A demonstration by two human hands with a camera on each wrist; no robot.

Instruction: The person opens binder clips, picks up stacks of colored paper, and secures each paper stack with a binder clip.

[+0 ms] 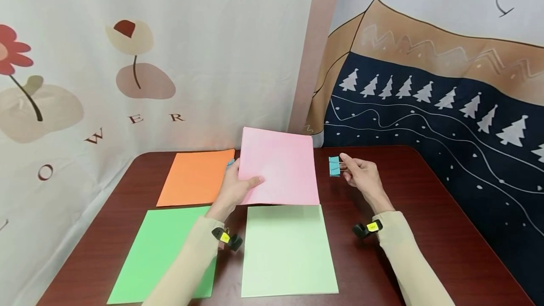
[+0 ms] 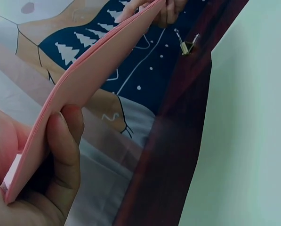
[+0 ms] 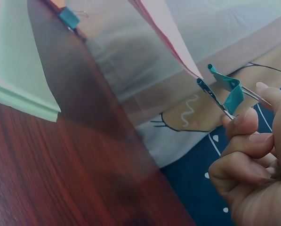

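Note:
My left hand point(image 1: 235, 185) grips the left side of a pink paper stack point(image 1: 282, 166), thumb on the front and fingers curled behind. The stack is raised at a tilt above the table's far side. In my right hand point(image 1: 363, 174), thumb and fingers pinch the wire handles of a teal binder clip point(image 1: 334, 166), right of the stack in the head view. Its jaws are spread in the right wrist view, overlapping the corner of the pink sheets point(image 3: 175, 44) there.
An orange stack point(image 1: 195, 178) bearing a teal clip point(image 3: 68, 18) lies far left on the dark red table point(image 1: 374, 268). Nearer lie a bright green stack point(image 1: 157, 254) and a pale green stack point(image 1: 289, 254). Printed curtains point(image 1: 221, 60) hang behind. A small clip point(image 2: 186, 47) shows in the left wrist view.

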